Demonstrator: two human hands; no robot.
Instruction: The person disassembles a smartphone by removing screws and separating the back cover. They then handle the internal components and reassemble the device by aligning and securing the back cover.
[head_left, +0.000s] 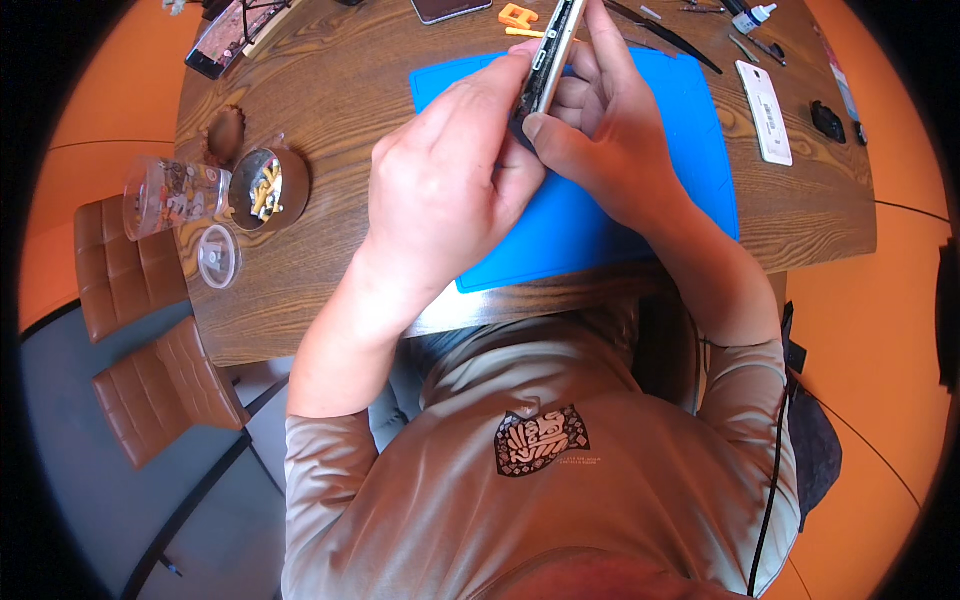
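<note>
An opened smartphone (551, 64) is held on edge between both hands above a blue work mat (600, 217). Its dark inner side faces left, and its top runs past the picture's upper rim. My left hand (450, 165) grips the phone's lower left side, with its fingertips partly hidden. My right hand (611, 120) holds the other side, its thumb pressed near the phone's lower end and its fingers curled behind. A white phone back cover (764, 112) lies on the wooden table to the right of the mat.
A round tin with cigarette butts (300, 191), a clear plastic cup (176, 196) and a clear lid (217, 257) are at the left. Beyond the mat are an orange plastic clamp (517, 16), black tweezers (667, 37) and a small white bottle (754, 18). A phone (225, 45) leans on a stand.
</note>
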